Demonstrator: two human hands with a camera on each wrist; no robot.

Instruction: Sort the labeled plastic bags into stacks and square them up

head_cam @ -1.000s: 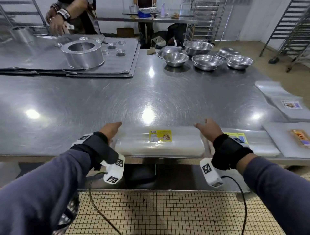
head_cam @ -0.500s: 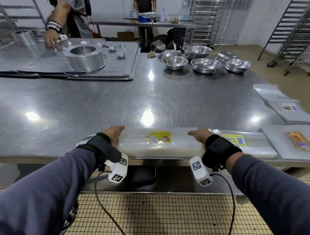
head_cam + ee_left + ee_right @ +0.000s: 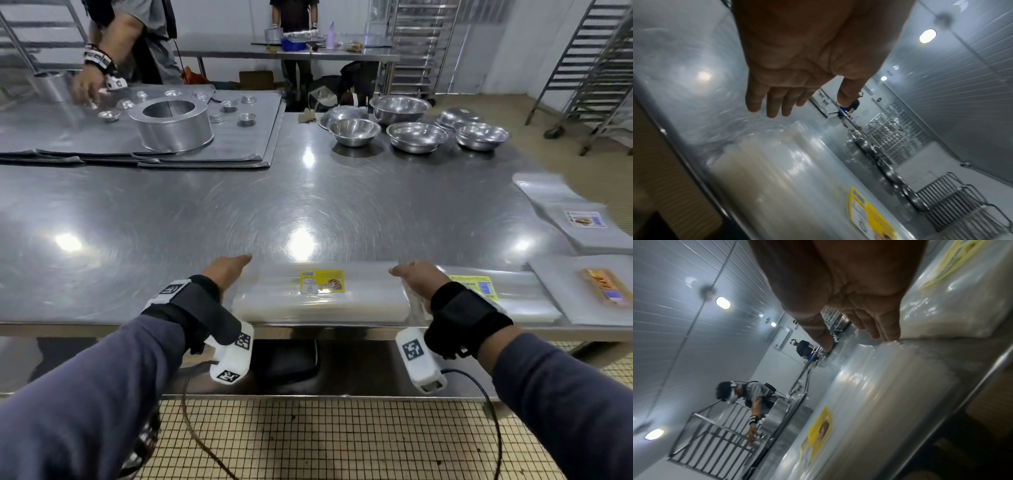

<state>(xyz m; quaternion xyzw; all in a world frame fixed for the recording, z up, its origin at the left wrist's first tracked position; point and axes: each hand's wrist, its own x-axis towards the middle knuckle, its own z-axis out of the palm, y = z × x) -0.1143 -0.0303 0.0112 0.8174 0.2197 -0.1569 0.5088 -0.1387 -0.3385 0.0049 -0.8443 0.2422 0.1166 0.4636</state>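
Observation:
A thick stack of clear plastic bags with a yellow label lies at the near edge of the steel table. My left hand stands flat against the stack's left end, fingers straight. My right hand stands flat against its right end, fingers straight and touching the plastic. A second yellow-labeled stack lies just right of my right hand. The yellow label also shows in the wrist views.
Two more labeled bag stacks lie at the table's right edge. Several steel bowls stand at the back. A metal ring mould sits on trays at the back left, where another person's hand reaches.
My right hand has moved left, in against the right end of the stack. My left hand stays at the left end. The person at the back left has reached down to the trays.

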